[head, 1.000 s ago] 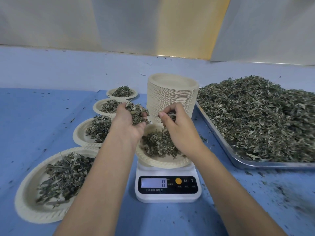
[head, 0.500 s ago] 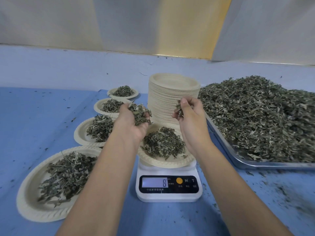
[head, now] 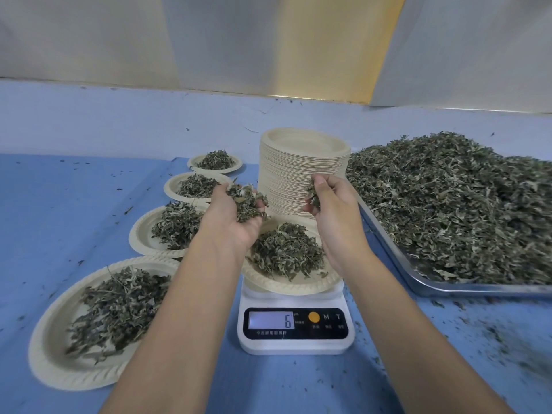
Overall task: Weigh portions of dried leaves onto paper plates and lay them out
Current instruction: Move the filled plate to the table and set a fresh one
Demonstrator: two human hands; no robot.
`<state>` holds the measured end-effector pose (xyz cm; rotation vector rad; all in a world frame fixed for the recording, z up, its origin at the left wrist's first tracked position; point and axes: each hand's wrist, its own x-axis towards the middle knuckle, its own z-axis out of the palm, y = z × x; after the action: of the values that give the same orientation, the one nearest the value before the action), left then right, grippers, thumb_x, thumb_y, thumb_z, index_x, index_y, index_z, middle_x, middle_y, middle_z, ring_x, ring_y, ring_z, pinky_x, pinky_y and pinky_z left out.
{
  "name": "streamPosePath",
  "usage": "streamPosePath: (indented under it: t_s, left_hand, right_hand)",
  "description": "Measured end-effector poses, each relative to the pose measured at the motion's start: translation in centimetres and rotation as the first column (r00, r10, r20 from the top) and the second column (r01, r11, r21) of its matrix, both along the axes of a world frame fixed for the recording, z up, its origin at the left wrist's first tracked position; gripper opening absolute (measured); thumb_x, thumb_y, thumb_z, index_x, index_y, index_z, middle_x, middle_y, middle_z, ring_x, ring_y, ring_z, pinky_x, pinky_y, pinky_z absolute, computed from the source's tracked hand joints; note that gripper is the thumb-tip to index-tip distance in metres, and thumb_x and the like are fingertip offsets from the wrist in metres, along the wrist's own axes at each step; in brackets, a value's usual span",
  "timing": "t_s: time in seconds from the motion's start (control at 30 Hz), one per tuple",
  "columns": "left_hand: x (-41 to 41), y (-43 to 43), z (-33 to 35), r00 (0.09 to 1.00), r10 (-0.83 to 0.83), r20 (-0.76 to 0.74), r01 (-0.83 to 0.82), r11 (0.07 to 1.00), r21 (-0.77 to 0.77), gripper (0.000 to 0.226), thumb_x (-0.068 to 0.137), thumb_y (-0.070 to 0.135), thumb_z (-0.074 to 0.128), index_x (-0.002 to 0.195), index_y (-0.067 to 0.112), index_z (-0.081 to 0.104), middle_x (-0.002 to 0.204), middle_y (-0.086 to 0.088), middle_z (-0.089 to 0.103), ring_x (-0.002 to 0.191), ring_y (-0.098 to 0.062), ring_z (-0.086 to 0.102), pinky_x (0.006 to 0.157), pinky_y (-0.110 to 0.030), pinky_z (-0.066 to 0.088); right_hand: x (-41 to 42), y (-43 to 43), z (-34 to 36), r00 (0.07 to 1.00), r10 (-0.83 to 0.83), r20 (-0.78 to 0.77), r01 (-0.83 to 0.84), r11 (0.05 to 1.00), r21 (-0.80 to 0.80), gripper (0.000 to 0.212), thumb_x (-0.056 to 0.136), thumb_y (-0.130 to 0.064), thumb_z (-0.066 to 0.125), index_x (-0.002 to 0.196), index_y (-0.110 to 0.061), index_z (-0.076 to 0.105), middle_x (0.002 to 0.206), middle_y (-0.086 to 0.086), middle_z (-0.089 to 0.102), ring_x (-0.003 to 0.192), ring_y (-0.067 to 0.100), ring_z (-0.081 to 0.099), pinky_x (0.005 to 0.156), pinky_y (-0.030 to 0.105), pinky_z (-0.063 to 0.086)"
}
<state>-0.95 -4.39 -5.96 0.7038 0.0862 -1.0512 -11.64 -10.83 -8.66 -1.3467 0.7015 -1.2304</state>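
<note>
A paper plate (head: 301, 285) with a heap of dried leaves (head: 285, 252) sits on a white digital scale (head: 295, 330) whose display reads 6. My left hand (head: 233, 213) hovers over the plate's left side, cupped around a handful of dried leaves (head: 246, 200). My right hand (head: 331, 204) is raised above the plate's right side and pinches a small tuft of leaves between thumb and fingers. A metal tray (head: 448, 286) on the right holds a large pile of dried leaves (head: 460, 204).
Several filled paper plates (head: 56, 351) lie in a row on the blue table, running from near left to far centre. A tall stack of empty paper plates (head: 301, 171) stands behind the scale. Leaf crumbs litter the table at right. A wall rises behind.
My right hand has lifted off the plate with a pinch of leaves and now holds it higher. The scale reading went from 0 to 8 to 6. My left hand barely moved.
</note>
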Motion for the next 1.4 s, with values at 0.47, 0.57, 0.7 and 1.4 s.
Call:
streamPosePath:
  t_s: [0.47,0.57,0.7,1.4]
  left_hand:
    - [0.1,0.1,-0.2,0.999,0.014,-0.030,-0.013,1.000,0.010,0.030,0.099,0.026,0.043,0.079,0.005,0.048,0.071,-0.008,0.052,0.052,-0.013,0.048,0.038,-0.020,0.040]
    - [0.1,0.2,-0.2,0.999,0.022,-0.031,-0.021,1.000,0.017,0.031,0.099,0.027,0.044,0.079,0.005,0.048,0.069,-0.008,0.053,0.050,-0.014,0.049,0.038,-0.018,0.040]
    - [0.1,0.2,-0.2,0.999,0.032,-0.029,-0.031,0.999,0.033,0.031,0.099,0.027,0.044,0.079,0.005,0.049,0.071,-0.009,0.053,0.056,-0.014,0.048,0.038,-0.018,0.041]
    - [-0.7,-0.7,-0.7,0.988,-0.015,0.153,0.009,0.999,0.041,0.031,0.099,0.021,0.038,0.074,0.010,0.051,0.047,-0.002,0.058,0.049,-0.012,0.051,0.044,-0.020,0.041]
  right_hand:
    - [-0.2,0.2,-0.8,0.968,-0.006,-0.249,-0.045,0.980,-0.196,0.014,0.100,-0.025,0.046,0.109,-0.025,0.056,0.103,-0.008,0.058,0.090,0.007,0.057,0.077,0.015,0.045]
    - [-0.2,0.2,-0.9,0.939,0.021,-0.342,-0.108,0.965,-0.237,0.019,0.100,-0.027,0.046,0.113,-0.025,0.059,0.111,-0.009,0.060,0.101,0.003,0.056,0.082,0.013,0.041]
    - [-0.3,0.6,-0.7,0.925,0.105,-0.366,-0.189,0.961,-0.204,0.026,0.100,-0.033,0.043,0.096,-0.031,0.068,0.103,-0.020,0.066,0.101,-0.007,0.055,0.076,0.008,0.036]
    - [-0.8,1.8,0.7,0.980,0.092,-0.177,-0.149,0.928,-0.342,0.022,0.084,-0.004,0.066,0.099,-0.021,0.068,0.104,-0.006,0.068,0.085,-0.001,0.061,0.074,0.011,0.048]
